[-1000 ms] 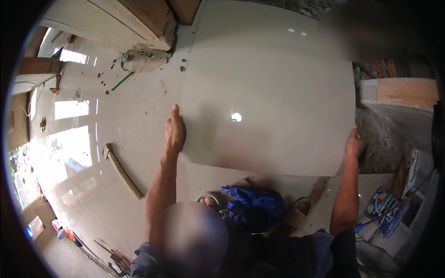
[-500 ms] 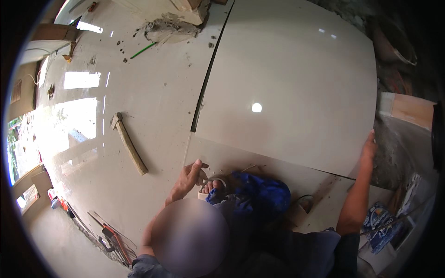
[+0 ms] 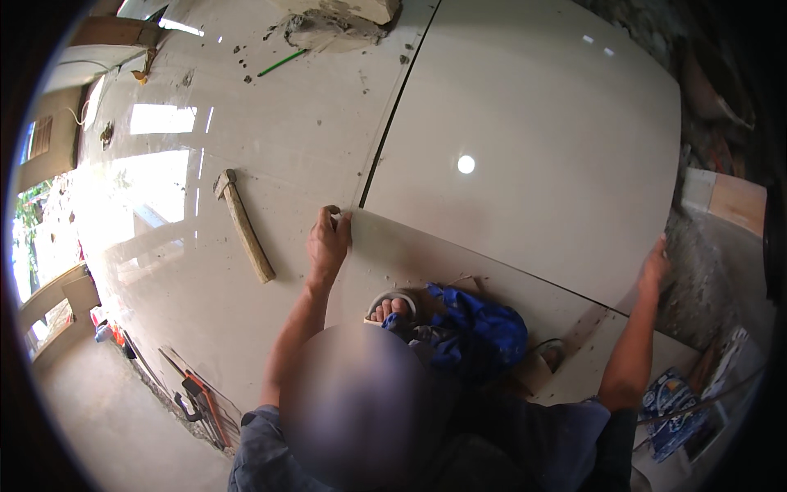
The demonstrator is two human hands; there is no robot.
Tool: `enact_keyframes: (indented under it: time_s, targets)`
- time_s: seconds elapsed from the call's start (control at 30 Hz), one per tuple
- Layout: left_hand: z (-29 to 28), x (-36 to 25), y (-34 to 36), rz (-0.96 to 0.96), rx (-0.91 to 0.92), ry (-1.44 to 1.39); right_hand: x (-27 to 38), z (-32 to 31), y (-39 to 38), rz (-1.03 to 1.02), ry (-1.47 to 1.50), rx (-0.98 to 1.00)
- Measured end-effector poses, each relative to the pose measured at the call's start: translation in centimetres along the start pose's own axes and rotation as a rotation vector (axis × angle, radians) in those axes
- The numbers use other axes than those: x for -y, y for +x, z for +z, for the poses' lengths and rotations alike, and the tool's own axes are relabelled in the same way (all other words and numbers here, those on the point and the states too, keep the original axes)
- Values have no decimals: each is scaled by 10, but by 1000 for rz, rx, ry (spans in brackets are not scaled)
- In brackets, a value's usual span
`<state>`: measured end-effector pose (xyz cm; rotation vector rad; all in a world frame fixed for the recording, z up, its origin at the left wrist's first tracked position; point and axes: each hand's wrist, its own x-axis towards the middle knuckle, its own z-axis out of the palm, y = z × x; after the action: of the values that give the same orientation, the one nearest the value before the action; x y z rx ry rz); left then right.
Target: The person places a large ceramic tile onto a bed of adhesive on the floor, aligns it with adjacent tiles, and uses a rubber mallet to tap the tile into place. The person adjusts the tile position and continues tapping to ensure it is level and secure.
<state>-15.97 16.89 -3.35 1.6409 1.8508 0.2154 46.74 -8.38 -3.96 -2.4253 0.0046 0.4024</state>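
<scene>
A large pale glossy tile [image 3: 533, 123] lies askew, with a dark gap along its left and near edges. My right hand [image 3: 656, 262] grips its right edge beside bare mortar [image 3: 684, 291]. My left hand [image 3: 329, 242] is curled on the floor just left of the tile's near-left corner; what its fingertips hold, if anything, is hidden. Left of that hand lies a wooden-handled hammer [image 3: 250, 238]. Below the tile are my sandalled foot [image 3: 389, 310] and a crumpled blue cloth [image 3: 484, 328].
A plastered block [image 3: 336, 29] with mortar crumbs stands at the far left of the tile, near a green stick [image 3: 281, 62]. A bucket [image 3: 713, 90] and a wooden board [image 3: 734, 205] are at right. Tools [image 3: 201, 394] lie lower left, a patterned bag [image 3: 668, 410] lower right.
The tile has swung rightward in view, opening a dark gap at its left. My left hand left the tile's side, dropped lower, then rose to the near corner; my right hand stayed on the edge.
</scene>
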Motion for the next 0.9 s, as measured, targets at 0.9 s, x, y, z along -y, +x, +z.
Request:
enact_keyframes:
  time_s: [0.9]
  targets:
    - [11,-4,19,635,-163,373,-21,31,-23,29,-376,31]
